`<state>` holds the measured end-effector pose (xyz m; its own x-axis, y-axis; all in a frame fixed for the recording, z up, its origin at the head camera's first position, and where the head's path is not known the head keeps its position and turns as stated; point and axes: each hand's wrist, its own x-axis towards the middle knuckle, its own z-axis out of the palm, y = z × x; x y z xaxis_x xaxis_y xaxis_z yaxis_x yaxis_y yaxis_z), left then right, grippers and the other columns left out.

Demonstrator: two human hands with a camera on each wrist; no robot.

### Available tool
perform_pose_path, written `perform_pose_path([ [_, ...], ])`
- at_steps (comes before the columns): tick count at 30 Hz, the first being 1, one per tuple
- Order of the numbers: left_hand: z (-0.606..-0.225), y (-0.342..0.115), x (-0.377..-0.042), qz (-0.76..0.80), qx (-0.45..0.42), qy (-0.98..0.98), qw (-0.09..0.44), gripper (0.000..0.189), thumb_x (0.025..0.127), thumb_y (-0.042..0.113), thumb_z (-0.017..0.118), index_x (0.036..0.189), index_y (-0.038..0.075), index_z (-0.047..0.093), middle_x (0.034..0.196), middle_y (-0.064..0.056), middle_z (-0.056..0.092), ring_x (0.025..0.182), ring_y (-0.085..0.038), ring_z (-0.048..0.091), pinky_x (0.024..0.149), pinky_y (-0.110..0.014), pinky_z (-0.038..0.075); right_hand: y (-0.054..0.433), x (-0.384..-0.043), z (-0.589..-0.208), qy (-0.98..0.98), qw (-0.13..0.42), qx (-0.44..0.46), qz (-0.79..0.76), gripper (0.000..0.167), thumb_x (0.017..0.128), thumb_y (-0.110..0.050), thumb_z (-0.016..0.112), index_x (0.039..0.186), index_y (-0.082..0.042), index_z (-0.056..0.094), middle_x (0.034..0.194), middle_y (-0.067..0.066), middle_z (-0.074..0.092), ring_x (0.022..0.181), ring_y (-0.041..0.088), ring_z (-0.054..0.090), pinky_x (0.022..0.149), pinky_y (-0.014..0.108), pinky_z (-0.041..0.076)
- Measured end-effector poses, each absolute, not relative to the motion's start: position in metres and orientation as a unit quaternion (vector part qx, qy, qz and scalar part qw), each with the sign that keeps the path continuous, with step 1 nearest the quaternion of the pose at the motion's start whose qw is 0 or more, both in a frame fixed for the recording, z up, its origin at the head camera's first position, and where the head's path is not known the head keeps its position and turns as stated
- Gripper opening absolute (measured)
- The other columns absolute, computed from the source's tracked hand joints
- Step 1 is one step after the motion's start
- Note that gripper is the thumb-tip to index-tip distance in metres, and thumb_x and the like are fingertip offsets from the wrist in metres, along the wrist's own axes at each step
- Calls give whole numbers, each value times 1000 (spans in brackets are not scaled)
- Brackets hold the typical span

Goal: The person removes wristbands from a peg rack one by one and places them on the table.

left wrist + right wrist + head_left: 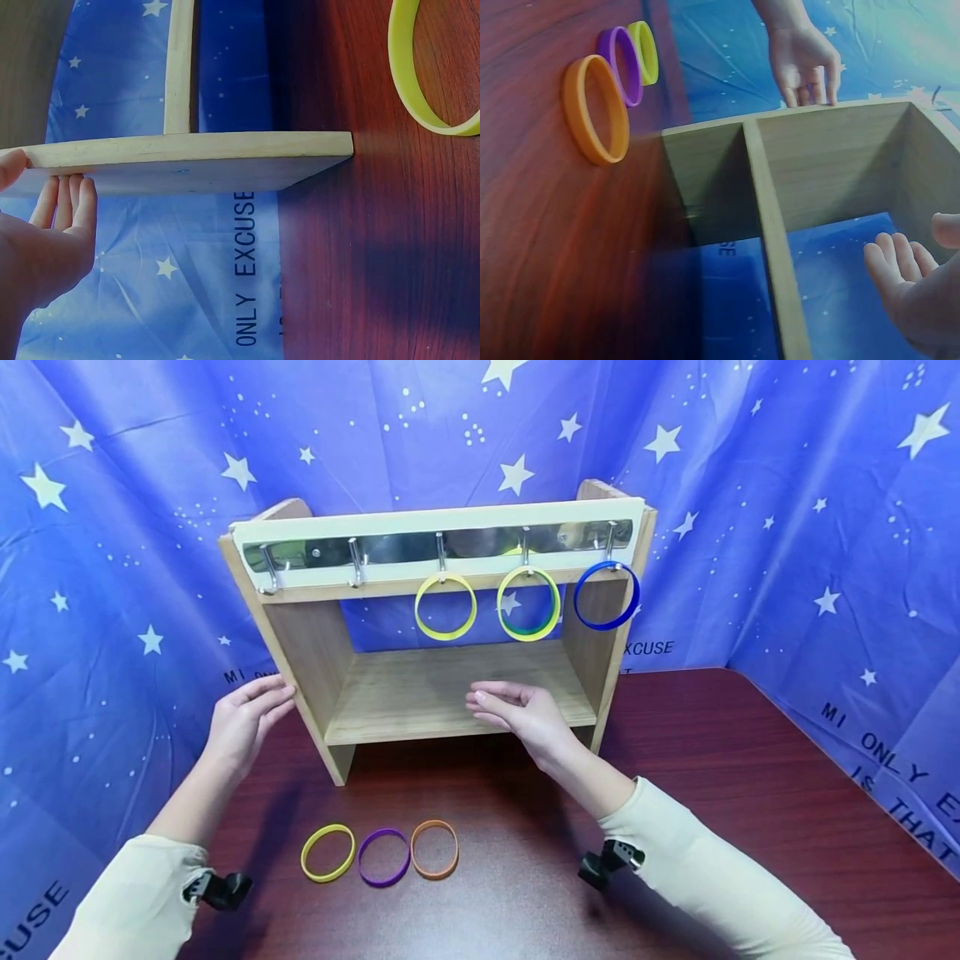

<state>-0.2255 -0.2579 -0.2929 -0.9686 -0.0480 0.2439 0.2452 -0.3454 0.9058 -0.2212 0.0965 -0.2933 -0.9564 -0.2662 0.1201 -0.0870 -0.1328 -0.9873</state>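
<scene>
My left hand (238, 727) touches the outer left side of a wooden shelf (259, 144) with nearly straight fingertips, the thumb at its front edge. My right hand (525, 714) hovers in front of the shelf's opening, fingers loosely extended and nothing in them. A metal hook strip (397, 548) runs along the shelf's top. From its middle hook hangs a yellow silicone band (420, 618). The hook right of that carries a yellow band (501, 614) together with a green band (553, 614), and a blue band (636, 593) hangs from the rightmost hook. Both left hooks are bare.
On the dark red table (675, 777), in front of the shelf, lie a yellow band (305, 864), a purple band (363, 868) and an orange band (454, 856) in a row. A blue star-patterned curtain (442, 443) surrounds the table's back and sides.
</scene>
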Motion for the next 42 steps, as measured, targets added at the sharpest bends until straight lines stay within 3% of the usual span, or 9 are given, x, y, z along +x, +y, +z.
perform_pose_path([
  [4,-293,-258,-225,-817,-90,-562,91,29,90,-12,53,87,10,72,87,2,70,83,-6,70,77,-17,59,93,-222,-286,650,42,-139,-746,38,93,-5,60,127,11,54,122,28,63,110,29,67,103,42,49],
  [10,-293,-257,-225,-815,-91,-564,93,30,90,-12,52,87,11,72,87,3,70,83,-6,70,77,-17,59,88,-224,-276,661,4,-139,-737,40,86,-5,68,124,4,60,116,16,70,93,4,70,93,18,54],
  [19,-292,-257,-225,-815,-90,-565,93,30,90,-12,52,87,11,72,87,3,70,82,-6,70,77,-17,59,83,-229,-270,611,-30,-199,-766,48,83,3,67,130,4,55,130,24,59,120,27,62,100,26,52],
  [24,-291,-257,-225,-816,-91,-564,93,30,90,-12,52,87,11,72,87,3,70,82,-6,70,77,-17,59,79,-233,-267,590,-41,-216,-777,49,84,6,64,131,4,52,134,28,54,126,34,56,100,26,52],
  [29,-292,-257,-225,-815,-90,-565,92,30,90,-11,53,86,11,72,87,3,70,82,-6,70,77,-17,59,73,-237,-265,570,-63,-199,-795,45,84,6,64,128,7,54,125,25,62,108,17,68,98,26,54],
  [32,-293,-257,-225,-815,-88,-565,91,30,90,-12,52,86,11,72,87,3,70,82,-6,70,77,-17,59,68,-238,-263,548,-77,-183,-812,43,84,8,64,126,11,54,108,11,72,95,6,69,96,25,55],
  [36,-293,-257,-225,-816,-88,-565,91,30,90,-12,52,86,11,72,87,3,70,82,-6,70,77,-17,59,63,-240,-259,526,-89,-170,-829,41,83,9,64,123,14,54,90,-9,72,91,3,69,94,21,55],
  [39,-294,-258,-225,-815,-89,-565,91,30,90,-11,52,87,11,72,87,3,70,82,-6,70,78,-17,59,59,-241,-256,490,-86,-166,-851,34,84,11,62,118,12,59,87,-6,74,89,6,70,92,26,57],
  [42,-294,-258,-225,-815,-89,-565,91,31,90,-11,52,87,11,72,86,3,70,82,-5,70,78,-17,59,57,-241,-254,441,-78,-156,-881,22,86,14,58,101,2,69,84,0,75,86,11,71,89,31,59],
])
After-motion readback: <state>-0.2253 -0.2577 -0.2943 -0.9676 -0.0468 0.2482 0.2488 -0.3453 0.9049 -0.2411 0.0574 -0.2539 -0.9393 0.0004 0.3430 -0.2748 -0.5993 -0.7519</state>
